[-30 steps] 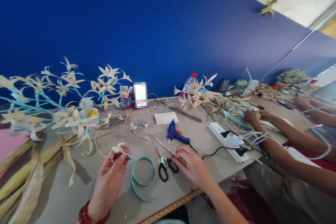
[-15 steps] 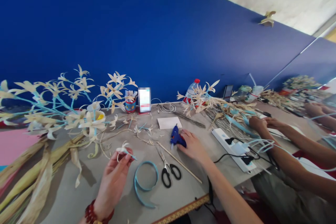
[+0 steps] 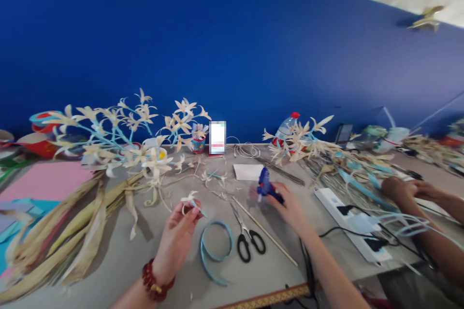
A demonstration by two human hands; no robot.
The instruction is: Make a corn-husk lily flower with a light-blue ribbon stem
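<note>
My left hand [image 3: 180,228] is closed in a pinch on a small white flower [image 3: 189,198] with a thin blue stem. A red bead bracelet circles that wrist. My right hand [image 3: 290,205] is wrapped round the handle of a blue glue gun [image 3: 266,183], whose nozzle points down toward the table near a white card [image 3: 247,172]. Between the hands lie black-handled scissors [image 3: 250,241], a thin wooden stick [image 3: 268,234] and a loose coil of blue tape [image 3: 203,246].
Pale husk flowers on blue branches [image 3: 116,130] stand at the back left, with dried husks [image 3: 81,227] in front. On the right lie a white power strip [image 3: 351,227] and its cables. A co-worker's hands [image 3: 402,190] work beyond it. A bottle [image 3: 288,128] stands against the blue wall.
The view has swung left, so everything sits further right. My right hand has taken a fuller grip on the glue gun and seems to have raised it slightly. My left hand still pinches the flower.
</note>
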